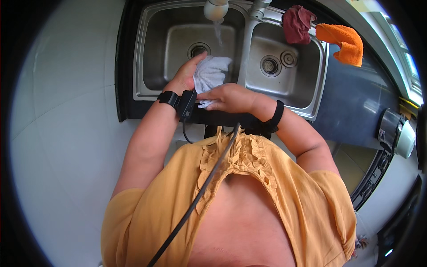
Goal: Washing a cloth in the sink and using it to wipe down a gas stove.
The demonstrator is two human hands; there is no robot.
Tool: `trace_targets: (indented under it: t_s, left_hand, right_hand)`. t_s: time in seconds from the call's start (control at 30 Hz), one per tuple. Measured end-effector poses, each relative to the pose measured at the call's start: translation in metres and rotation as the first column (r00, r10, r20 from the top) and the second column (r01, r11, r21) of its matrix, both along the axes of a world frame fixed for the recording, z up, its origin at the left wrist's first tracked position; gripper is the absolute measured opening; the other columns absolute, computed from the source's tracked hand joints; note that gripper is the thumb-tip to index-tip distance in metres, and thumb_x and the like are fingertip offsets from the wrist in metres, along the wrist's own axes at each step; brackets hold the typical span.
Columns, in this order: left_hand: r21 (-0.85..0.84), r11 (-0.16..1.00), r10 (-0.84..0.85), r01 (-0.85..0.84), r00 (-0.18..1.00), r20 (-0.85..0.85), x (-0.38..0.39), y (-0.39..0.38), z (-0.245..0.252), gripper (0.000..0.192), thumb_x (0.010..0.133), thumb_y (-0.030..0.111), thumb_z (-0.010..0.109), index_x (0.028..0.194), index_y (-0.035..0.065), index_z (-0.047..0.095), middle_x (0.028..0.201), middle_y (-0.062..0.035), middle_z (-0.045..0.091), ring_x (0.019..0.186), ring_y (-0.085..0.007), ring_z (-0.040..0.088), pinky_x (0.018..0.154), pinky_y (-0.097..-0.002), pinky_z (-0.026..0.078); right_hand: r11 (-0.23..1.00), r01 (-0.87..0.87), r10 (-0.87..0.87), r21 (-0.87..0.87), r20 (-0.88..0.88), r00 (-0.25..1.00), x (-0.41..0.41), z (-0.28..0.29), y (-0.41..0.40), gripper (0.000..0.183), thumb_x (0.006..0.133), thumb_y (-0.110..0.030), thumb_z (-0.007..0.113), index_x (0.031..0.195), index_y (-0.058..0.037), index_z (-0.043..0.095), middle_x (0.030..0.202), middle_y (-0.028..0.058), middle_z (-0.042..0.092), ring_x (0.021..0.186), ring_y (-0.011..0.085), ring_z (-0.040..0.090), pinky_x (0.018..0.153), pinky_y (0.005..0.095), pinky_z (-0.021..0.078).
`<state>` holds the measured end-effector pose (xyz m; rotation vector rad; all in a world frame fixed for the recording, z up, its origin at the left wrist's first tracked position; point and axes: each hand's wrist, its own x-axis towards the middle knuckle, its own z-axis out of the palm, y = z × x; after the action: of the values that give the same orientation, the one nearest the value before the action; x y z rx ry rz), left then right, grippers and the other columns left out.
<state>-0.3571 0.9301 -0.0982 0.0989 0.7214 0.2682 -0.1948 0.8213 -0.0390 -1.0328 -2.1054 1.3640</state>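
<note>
A wet-looking white cloth (212,71) is spread between my two hands above the front of the left sink basin (155,43). My left hand (186,74) supports its left side, with the thumb or fingertips pointing toward the drain. At the cloth's near end, my right hand (232,97) pinches it, and a small corner pokes out below the fingers. Water (218,32) runs from the faucet (216,10) just beyond the cloth. Part of the cloth is hidden behind my right fingers.
The right basin (267,43) has a drain with a strainer (271,65) and a round metal stopper (288,59). A dark red cloth (298,24) and an orange cloth (343,41) hang over its far-right rim. A pale bowl (405,139) rests beside a dark pot (388,128) at right.
</note>
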Motion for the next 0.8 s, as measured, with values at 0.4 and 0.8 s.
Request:
trace_targets:
  t_s: [0.4, 0.8]
  left_hand:
    - [0.096, 0.939, 0.323, -0.330, 0.943, 0.083, -0.003, 0.009, -0.002, 0.041, 0.097, 0.027, 0.049, 0.127, -0.0014, 0.048, 0.121, -0.0172, 0.060, 0.109, -0.0302, 0.060, 0.096, -0.0435, 0.047]
    - [0.587, 0.750, 0.453, -0.305, 0.884, -0.119, 0.005, 0.010, 0.024, 0.043, 0.096, 0.032, 0.052, 0.124, -0.0010, 0.051, 0.119, -0.0124, 0.060, 0.108, -0.0232, 0.058, 0.095, -0.0362, 0.044]
  right_hand:
    - [0.689, 0.659, -0.693, 0.301, 0.007, 0.721, 0.022, -0.046, 0.054, 0.033, 0.079, -0.017, 0.072, 0.108, -0.0033, 0.065, 0.102, 0.0146, 0.064, 0.091, 0.0263, 0.063, 0.081, 0.0338, 0.0487]
    - [0.523, 0.625, -0.760, -0.579, 0.015, 0.650, 0.007, -0.081, 0.061, 0.038, 0.091, -0.030, 0.057, 0.111, 0.0018, 0.065, 0.100, 0.0100, 0.069, 0.093, 0.0156, 0.060, 0.085, 0.0288, 0.0451]
